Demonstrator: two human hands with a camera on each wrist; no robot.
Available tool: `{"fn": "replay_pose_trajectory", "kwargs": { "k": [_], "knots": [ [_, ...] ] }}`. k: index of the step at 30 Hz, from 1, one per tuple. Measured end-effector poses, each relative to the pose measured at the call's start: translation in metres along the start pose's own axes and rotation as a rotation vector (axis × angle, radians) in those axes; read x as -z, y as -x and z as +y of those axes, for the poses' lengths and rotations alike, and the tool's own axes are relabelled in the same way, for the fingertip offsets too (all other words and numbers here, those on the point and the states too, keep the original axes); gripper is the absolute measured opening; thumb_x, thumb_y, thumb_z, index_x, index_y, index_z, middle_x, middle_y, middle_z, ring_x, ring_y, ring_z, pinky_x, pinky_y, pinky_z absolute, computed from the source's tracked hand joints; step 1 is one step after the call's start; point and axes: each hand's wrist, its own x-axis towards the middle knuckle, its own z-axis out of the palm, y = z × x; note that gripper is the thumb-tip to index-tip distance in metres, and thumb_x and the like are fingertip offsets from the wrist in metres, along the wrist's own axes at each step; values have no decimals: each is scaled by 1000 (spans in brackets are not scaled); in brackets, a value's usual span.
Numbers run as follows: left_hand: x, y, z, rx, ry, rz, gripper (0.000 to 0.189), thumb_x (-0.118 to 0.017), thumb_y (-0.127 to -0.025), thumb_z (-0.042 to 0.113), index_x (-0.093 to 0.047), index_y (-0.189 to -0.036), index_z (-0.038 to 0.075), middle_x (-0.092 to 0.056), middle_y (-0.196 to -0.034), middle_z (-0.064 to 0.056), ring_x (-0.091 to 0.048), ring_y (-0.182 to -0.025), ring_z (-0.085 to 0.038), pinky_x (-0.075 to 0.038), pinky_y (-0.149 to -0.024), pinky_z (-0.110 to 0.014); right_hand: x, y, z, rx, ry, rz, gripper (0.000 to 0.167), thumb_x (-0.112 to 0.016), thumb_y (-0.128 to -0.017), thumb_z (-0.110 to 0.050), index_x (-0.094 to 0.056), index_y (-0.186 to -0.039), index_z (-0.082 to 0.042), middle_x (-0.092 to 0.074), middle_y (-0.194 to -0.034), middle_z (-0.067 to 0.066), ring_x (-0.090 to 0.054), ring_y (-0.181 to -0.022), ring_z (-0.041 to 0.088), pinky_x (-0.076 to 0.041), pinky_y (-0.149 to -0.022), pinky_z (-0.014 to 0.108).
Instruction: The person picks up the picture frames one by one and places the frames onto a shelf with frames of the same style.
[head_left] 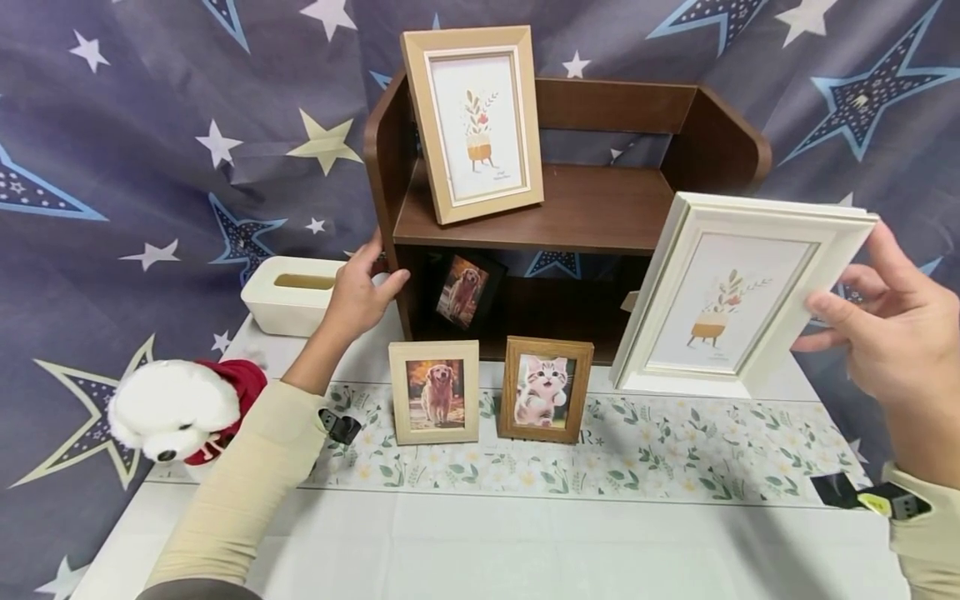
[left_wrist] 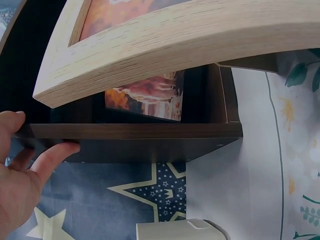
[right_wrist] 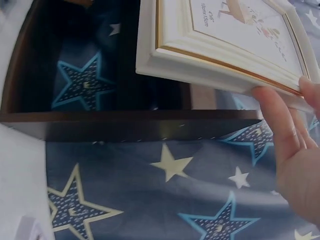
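My right hand (head_left: 892,325) pinches the right edge of a white picture frame (head_left: 678,292) with a plant print, tilted in the air before the shelf's right side. Another pale edge shows behind its top; whether it is a second frame I cannot tell. At the dark brown two-tier shelf (head_left: 600,200), my left hand (head_left: 367,287) grips the left side panel, as the left wrist view shows with the thumb (left_wrist: 55,155) on one face. A tan picture frame (head_left: 534,142) leans on the upper tier. Inside the lower tier stands a black frame (head_left: 487,292) with a dog photo.
A pale wood frame (head_left: 433,437) with a dog photo and a brown wood frame (head_left: 508,392) with a kitten picture stand before the shelf. To the left are a white tissue box (head_left: 281,312) and a plush dog (head_left: 176,404). A floral runner (head_left: 675,450) crosses the table.
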Motion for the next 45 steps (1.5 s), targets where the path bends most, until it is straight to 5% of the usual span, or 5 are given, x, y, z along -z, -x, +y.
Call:
{"fn": "replay_pose_trajectory", "kwargs": {
  "k": [9,17,27,37,45],
  "knots": [
    [-1,-2,1,-10,39,-1,77,-70,-94,6,-33,-161,15,-55,-144,-26,-59,-126,-38,-53,-107,-50,-13,-28,-14,94,-128,-57,73,-52,-88,28,-37,-155,4,-72,-125,19,-75,-105,24,-59,-53,30],
    [0,-1,-1,1,23,4,75,-70,-95,7,-34,-160,14,-56,-142,-26,-59,-126,-40,-53,-106,-52,-27,-50,-22,25,-135,-17,75,-51,-88,30,-40,-155,-2,-72,-123,18,-76,-102,23,-58,-49,33],
    [-1,-1,-2,-8,12,3,74,-69,-95,7,-34,-160,12,-57,-139,-27,-60,-124,-41,-53,-106,-51,-42,-76,-29,-16,-31,96,76,-65,-86,20,-52,-151,-17,-74,-116,15,-77,-96,19,-57,-48,33],
    [-2,-1,-1,-26,17,9,74,-70,-94,6,-35,-160,11,-58,-137,-28,-61,-121,-40,-54,-104,-50,-55,-104,-19,-80,-137,199,82,-59,-82,29,-58,-146,-23,-77,-96,15,-78,-80,22,-56,-47,38],
    [-1,1,-1,-9,8,0,75,-70,-95,7,-34,-160,13,-57,-138,-27,-60,-122,-41,-53,-105,-52,-64,-121,-18,-160,-107,239,83,-61,-85,23,-55,-147,-32,-75,-92,12,-77,-77,21,-58,-49,39]
  ]
}}
